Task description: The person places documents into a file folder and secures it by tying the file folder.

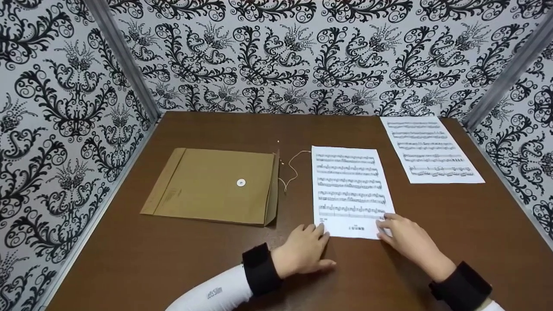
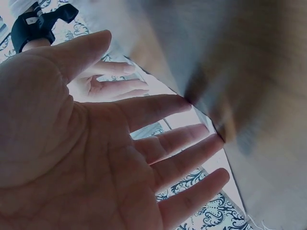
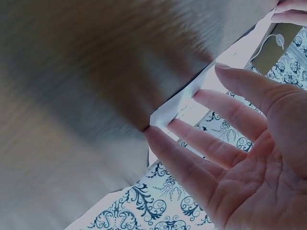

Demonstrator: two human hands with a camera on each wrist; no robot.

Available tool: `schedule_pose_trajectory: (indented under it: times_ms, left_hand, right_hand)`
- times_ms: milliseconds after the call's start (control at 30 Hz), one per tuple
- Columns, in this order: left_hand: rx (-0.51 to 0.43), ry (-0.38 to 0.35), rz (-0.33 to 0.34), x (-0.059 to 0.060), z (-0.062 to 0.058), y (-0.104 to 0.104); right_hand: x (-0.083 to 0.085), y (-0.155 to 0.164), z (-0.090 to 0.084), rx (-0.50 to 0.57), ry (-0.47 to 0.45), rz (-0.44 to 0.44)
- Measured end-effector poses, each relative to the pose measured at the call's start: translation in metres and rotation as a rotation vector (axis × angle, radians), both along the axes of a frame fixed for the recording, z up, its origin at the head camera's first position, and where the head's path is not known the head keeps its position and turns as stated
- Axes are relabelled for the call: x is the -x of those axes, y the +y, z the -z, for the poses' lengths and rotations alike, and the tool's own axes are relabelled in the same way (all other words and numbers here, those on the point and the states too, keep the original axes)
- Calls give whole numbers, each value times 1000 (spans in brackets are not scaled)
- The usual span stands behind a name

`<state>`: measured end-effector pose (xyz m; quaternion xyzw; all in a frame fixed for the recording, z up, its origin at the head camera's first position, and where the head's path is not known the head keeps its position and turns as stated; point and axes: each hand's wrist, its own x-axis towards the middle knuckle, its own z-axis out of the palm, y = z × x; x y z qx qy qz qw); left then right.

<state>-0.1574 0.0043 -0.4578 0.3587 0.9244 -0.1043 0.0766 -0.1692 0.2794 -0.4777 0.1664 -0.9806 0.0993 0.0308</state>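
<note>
A sheet of printed music lies on the brown table in front of me, its title line at the near edge. My left hand rests at the sheet's near left corner, fingertips touching the paper and thumb spread on the wood. At the near right corner, my right hand touches the paper with its fingertips. In the left wrist view the fingers are extended and apart. The right wrist view shows fairly straight fingers against the edge of the paper.
Left of the sheet lies a brown document envelope with a white button and a loose string trailing toward the sheet. A second music sheet lies at the back right. Patterned walls enclose the table's back and sides.
</note>
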Motion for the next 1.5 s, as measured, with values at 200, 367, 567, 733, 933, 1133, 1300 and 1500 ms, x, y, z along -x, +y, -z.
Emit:
schedule_pose_trajectory:
  times_ms: [200, 367, 567, 733, 933, 1133, 1300, 1500]
  left_hand:
    - [11, 0, 3, -7, 1, 0]
    - [11, -19, 10, -11, 1, -1]
    - [11, -17, 48, -14, 0, -3]
    - [1, -29, 78, -15, 0, -6]
    - [-28, -69, 88, -13, 0, -8]
    - [-107, -109, 72, -8, 1, -10]
    - [-159, -120, 24, 1, 0, -11]
    - [-225, -135, -47, 18, 4, -12]
  right_hand:
    - [-7, 0, 1, -4, -1, -9]
    - [-12, 1, 0, -14, -14, -14]
    - [-17, 4, -2, -8, -6, -40]
    - [-20, 6, -4, 6, -30, -38]
    - [-18, 8, -8, -4, -77, -41]
    - [-13, 11, -13, 24, -126, -20]
    - [-5, 12, -16, 60, -95, -27]
    - [8, 14, -17, 123, -104, 22]
